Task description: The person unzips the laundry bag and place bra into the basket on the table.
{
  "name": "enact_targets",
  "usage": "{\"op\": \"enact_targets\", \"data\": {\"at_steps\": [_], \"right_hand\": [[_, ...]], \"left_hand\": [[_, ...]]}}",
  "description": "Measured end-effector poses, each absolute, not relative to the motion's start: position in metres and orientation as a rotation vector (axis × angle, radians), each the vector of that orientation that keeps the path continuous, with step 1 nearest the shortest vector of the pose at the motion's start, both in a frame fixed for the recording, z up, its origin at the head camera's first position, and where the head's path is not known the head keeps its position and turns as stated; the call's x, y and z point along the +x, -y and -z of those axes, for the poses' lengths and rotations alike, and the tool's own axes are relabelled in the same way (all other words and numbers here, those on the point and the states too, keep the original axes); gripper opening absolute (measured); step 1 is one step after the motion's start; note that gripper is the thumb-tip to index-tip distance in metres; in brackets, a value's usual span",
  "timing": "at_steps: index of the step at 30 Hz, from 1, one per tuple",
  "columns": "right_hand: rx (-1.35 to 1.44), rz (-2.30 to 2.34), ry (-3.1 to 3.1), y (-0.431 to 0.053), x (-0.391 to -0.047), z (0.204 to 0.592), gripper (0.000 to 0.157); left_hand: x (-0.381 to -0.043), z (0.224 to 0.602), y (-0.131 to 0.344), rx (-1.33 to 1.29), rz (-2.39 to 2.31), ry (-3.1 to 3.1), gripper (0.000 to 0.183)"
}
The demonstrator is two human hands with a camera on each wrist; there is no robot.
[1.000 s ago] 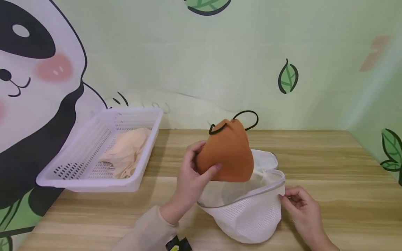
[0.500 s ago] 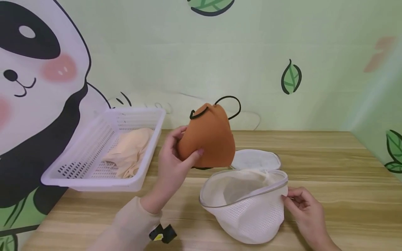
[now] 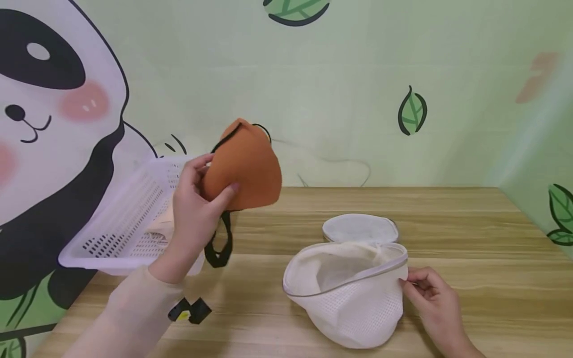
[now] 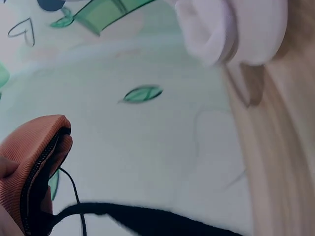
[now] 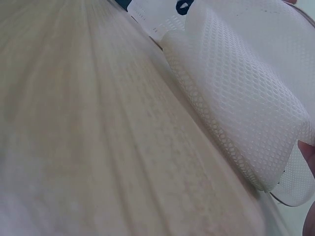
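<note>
My left hand grips a folded orange bra with black straps, its thumb on the front and its other fingers behind. The bra is off the table, beside the basket's right side, and a wide black strap hangs below it. In the left wrist view the ribbed orange bra shows a black inner edge. My right hand pinches the right rim of a white mesh laundry bag. The bag stands on the table with its zipped lid folded back. Mesh fills much of the right wrist view.
A white perforated plastic basket stands at the left, partly behind my left arm. Inside it lies a beige garment, mostly hidden by the hand. The wooden table meets a green printed wall at the back.
My left hand has carried the bra up and left, from over the bag to the basket's right side. A wide black strap has come into sight below it. My right hand stays on the rim.
</note>
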State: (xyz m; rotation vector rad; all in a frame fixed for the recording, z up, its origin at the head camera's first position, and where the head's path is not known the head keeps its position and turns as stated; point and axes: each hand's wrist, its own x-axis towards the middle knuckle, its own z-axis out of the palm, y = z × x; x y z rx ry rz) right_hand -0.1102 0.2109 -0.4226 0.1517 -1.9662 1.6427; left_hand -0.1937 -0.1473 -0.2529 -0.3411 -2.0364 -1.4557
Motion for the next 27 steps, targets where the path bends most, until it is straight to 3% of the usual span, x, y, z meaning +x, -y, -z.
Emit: {"op": "enact_targets", "data": {"at_steps": [12,19,27], "right_hand": [[0.183,-1.703,1.929,-0.213,-0.113,0.423,0.018],[0.152,-1.642,1.977,-0.213,-0.113,0.424,0.008],[0.105,-1.597,2.01,-0.208,-0.114,0.423,0.014]], "left_hand": [[-0.208,0.203,0.216,-0.092,1.22,1.974,0.057],[-0.225,0.218,0.247,0.041,1.081,2.108,0.059],[-0.243,0.25,0.275,0.161,0.976,2.391,0.066]]}}
